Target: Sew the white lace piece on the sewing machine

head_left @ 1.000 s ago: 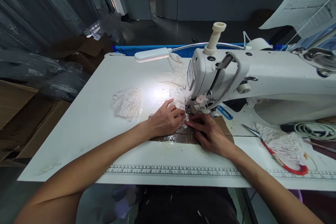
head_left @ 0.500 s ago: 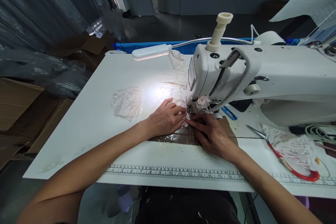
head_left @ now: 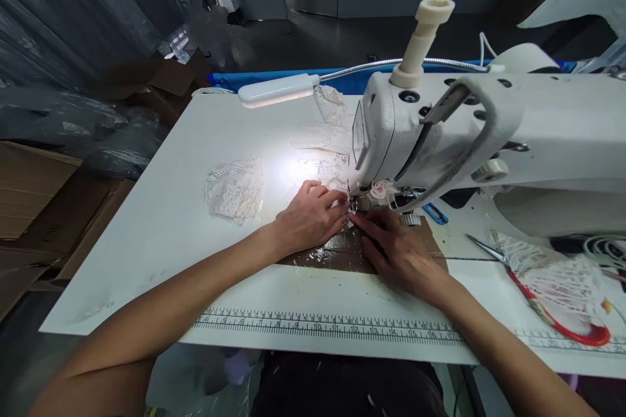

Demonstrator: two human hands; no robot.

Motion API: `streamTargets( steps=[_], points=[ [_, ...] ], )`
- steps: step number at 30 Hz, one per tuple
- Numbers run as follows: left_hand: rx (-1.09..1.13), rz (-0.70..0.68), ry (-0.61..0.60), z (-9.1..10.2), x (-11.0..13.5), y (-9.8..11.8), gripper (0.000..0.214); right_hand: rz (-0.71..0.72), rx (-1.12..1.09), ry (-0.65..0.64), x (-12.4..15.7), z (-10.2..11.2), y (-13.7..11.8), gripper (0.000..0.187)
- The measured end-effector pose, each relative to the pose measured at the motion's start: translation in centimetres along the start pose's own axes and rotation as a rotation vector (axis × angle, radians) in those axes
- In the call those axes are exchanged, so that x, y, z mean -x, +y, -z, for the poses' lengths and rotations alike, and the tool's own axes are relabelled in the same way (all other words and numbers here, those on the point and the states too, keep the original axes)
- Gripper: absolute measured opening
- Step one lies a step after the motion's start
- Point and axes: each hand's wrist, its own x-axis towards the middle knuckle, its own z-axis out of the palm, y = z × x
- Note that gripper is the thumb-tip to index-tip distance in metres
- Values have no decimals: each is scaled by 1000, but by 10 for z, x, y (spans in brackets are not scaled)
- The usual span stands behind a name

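Observation:
At the needle area of a white sewing machine (head_left: pixel 440 124), both hands work on white lace fabric (head_left: pixel 320 163). My left hand (head_left: pixel 313 218) lies on the lace left of the presser foot, its fingers bent and pressed together over it. Just right of and in front of the foot, my right hand (head_left: pixel 396 244) has its thumb and index finger at the lace's edge; the other fingers are curled beneath. The fingertips of both hands almost meet, and they hide most of the lace between them. Brown tape (head_left: pixel 337 254) covers the table under the hands.
A separate lace piece (head_left: pixel 235 189) lies to the left. Red-handled scissors (head_left: pixel 552 313) lie at right, partly under more lace (head_left: pixel 557 270). Blue thread snips (head_left: pixel 434 214) are behind my right hand. A lamp (head_left: pixel 278 90) shines down; a printed ruler (head_left: pixel 332 327) runs along the front edge.
The view has shifted slightly, so the machine looks bigger and further right. Less lace shows in front of the presser foot between my fingertips. Both hands keep nearly the same place.

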Motion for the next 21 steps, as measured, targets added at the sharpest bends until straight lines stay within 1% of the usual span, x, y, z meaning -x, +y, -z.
streamTargets(
  steps=[4, 7, 10, 14, 18, 21],
  points=[
    [-8, 43, -1, 0, -3, 3, 25, -30, -50, -13, 1, 0, 1, 44],
    [-45, 87, 5, -1, -5, 8, 27, -110, -146, -20, 4, 2, 1, 43],
    [-92, 128, 24, -2, -6, 14, 28, -176, -213, 5, 7, 4, 1, 41],
    [-130, 164, 34, -4, -7, 19, 27, -204, -231, 43, 7, 5, 2, 37],
    [-97, 155, 106, -2, -6, 15, 25, -205, -209, 67, 7, 5, 4, 32],
    [-18, 87, 173, 0, -5, 5, 21, -208, -230, 100, 7, 6, 6, 33]
  ],
)
